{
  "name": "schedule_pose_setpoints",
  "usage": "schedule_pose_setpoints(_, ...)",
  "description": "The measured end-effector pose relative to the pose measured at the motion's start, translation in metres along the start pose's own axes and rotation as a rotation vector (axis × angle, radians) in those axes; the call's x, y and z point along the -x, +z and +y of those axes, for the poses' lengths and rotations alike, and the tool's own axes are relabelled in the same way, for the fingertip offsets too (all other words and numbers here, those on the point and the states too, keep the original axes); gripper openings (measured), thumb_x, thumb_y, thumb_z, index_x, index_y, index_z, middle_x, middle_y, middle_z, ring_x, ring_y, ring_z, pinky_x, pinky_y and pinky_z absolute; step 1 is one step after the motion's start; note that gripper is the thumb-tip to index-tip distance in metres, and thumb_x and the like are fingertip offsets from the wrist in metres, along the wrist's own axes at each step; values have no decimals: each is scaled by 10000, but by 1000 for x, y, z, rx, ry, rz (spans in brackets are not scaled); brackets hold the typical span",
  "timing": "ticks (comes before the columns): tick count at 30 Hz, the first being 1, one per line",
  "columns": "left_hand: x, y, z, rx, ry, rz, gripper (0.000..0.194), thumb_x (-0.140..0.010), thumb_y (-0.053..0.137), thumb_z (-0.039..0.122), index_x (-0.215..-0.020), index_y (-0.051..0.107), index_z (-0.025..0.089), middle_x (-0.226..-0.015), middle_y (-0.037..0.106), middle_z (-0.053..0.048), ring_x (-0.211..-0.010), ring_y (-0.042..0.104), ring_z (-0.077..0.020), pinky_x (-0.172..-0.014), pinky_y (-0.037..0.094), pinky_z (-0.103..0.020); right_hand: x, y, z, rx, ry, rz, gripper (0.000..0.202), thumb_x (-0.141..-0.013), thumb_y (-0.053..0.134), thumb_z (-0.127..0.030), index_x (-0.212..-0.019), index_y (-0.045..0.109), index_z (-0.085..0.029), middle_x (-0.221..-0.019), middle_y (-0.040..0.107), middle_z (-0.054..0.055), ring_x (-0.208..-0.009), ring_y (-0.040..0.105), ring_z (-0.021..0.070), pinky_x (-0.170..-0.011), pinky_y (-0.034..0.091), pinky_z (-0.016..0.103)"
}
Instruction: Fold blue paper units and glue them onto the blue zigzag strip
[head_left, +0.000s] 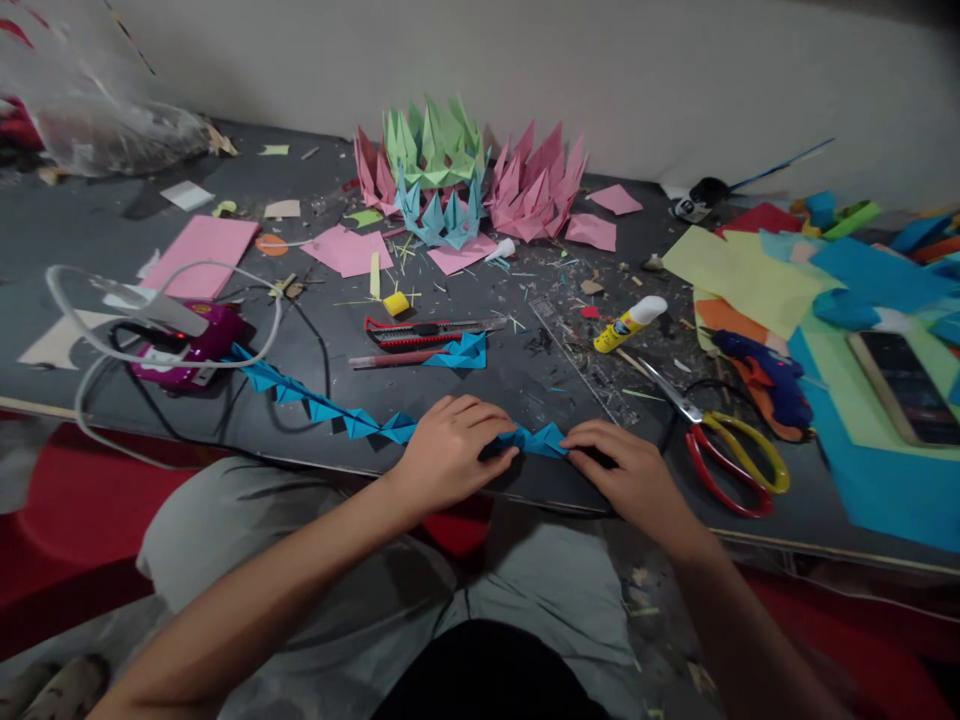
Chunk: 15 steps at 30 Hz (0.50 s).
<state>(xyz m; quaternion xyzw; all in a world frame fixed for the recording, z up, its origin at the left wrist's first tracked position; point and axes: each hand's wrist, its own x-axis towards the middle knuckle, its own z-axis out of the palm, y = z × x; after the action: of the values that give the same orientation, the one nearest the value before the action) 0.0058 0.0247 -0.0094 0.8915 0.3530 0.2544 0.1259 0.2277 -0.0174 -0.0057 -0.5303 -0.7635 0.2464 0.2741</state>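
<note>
A long chain of folded blue paper (360, 424) runs along the front edge of the table. My left hand (454, 445) is closed over it, with thumb and fingers gripping it near its right part. At the right end, my right hand (619, 465) pinches the tip between thumb and fingers. Beyond the chain lies a separate folded blue paper piece (466, 352), beside a pencil-like stick (390, 359) and a red utility knife (427, 332). A clear ruler (589, 365) and a yellow glue stick (630, 324) lie past my right hand.
Scissors (712, 440), a blue glue gun (772, 385) and a phone (904, 385) are on the right among coloured paper sheets (862, 470). A purple power box (195, 345) with looping cables stands left. Folded green (435, 145) and pink (536, 190) paper crowns stand at the back.
</note>
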Motion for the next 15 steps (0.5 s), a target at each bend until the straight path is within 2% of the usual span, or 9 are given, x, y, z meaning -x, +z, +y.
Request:
schedule_pose_setpoints(10, -1, -1, 1, 5, 4, -28, 161, -814, 566, 307, -906, 623, 189, -924, 670, 6, -840, 571, -153, -695, 374, -279, -7, 5, -3, -22, 66, 1, 119, -828, 495, -184, -810, 608, -217, -829, 638, 23, -783, 604, 153, -700, 465, 252)
schedule_pose_setpoints(15, 0, 0, 0, -11, 31, -51, 134, -809, 573, 285, -897, 634, 205, -924, 665, 20, -824, 560, -144, -676, 358, -278, -10, 5, -6, -36, 126, -13, 95, -814, 520, -191, -803, 611, -214, -789, 628, 10, -720, 590, 141, -636, 449, 238)
